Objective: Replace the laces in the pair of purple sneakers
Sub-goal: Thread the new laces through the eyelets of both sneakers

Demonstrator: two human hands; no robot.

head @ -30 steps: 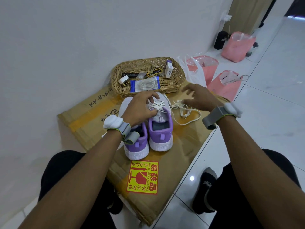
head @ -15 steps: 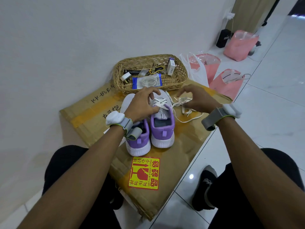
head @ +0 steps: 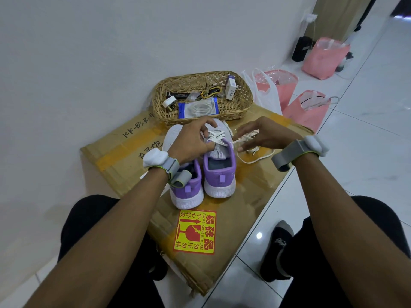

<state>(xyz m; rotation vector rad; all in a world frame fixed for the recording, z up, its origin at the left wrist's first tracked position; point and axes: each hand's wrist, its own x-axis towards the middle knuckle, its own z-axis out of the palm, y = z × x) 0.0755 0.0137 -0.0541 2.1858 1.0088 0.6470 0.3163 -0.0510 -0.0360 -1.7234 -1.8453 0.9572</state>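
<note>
Pinching a strand of the loose white lace point(head: 244, 138) with the right hand point(head: 265, 135) now, fingers curled round it just beside the eyelets of the right sneaker point(head: 220, 174); differs from a second back, with that hand spread flat over the tangle and gripping nothing. Keeps the left hand point(head: 191, 142) where it was, fingers bent over the laced front of the same shoe and seemingly nipping a crossing, though cannot tell which strand. Leaves both sneakers side by side, heels toward the body, on the cardboard box point(head: 251, 196), with the front of the left sneaker point(head: 186, 192) hidden under the left hand and wrist, its lacing out of sight. Leaves the lace's tail trailing over the cardboard to the right. Leaves a packet of laces point(head: 198, 110) lying untouched in the wicker basket point(head: 233, 110) behind the shoes.

Points, most likely, to a switch from reaching to working the lace: one hand steadying the crossings, the other set to draw a strand through an eyelet. Suggests an early stage, probably the old lace coming out; cannot say for certain whether unthreading or threading.
</note>
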